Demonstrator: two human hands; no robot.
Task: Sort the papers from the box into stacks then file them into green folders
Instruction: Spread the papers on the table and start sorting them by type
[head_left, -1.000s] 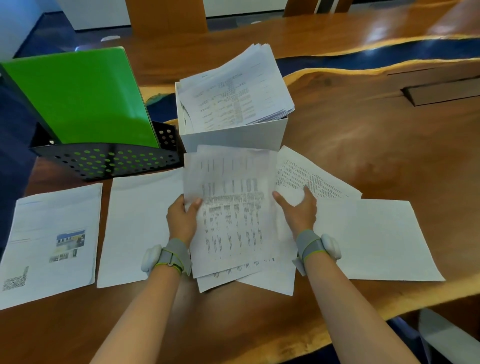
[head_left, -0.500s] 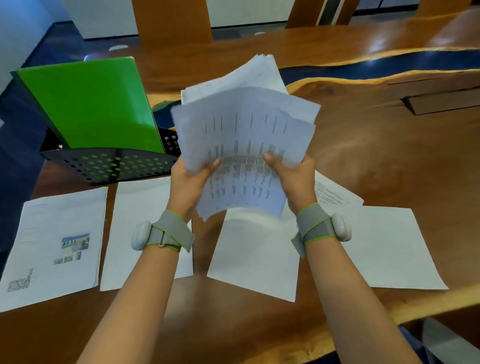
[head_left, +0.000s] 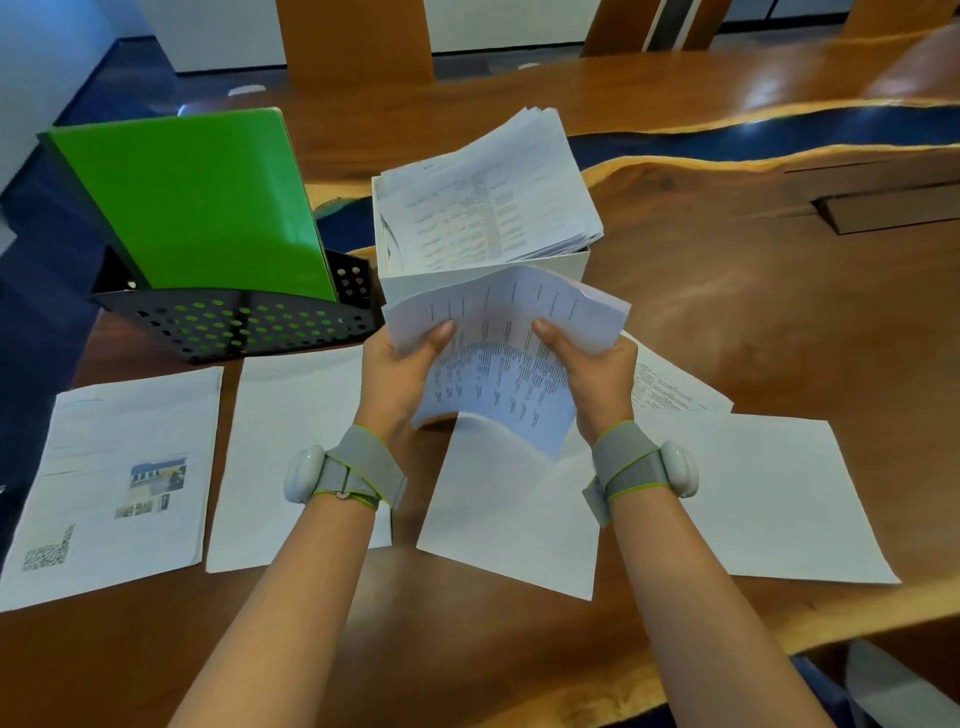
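Left hand (head_left: 397, 371) and right hand (head_left: 597, 371) | fingers grasp bowed printed sheets (head_left: 498, 358) above surface (head_left: 753, 322) near edge | risk: loose sheets slip, mixing sorted stacks (head_left: 291, 457).

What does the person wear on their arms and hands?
No sleeves or gloves. Behind the left hand and the right hand, each wrist has a grey fabric wristband edged in lime green, carrying a rounded white pod.

On our big brown table (head_left: 753, 322) sit a black rack (head_left: 234, 325) and a white box (head_left: 436, 286). Nearer us lie a picture page (head_left: 119, 483), a blank page (head_left: 291, 441) beside it, a middle blank page (head_left: 509, 525), a right blank page (head_left: 769, 499) and a printed page (head_left: 670, 389).
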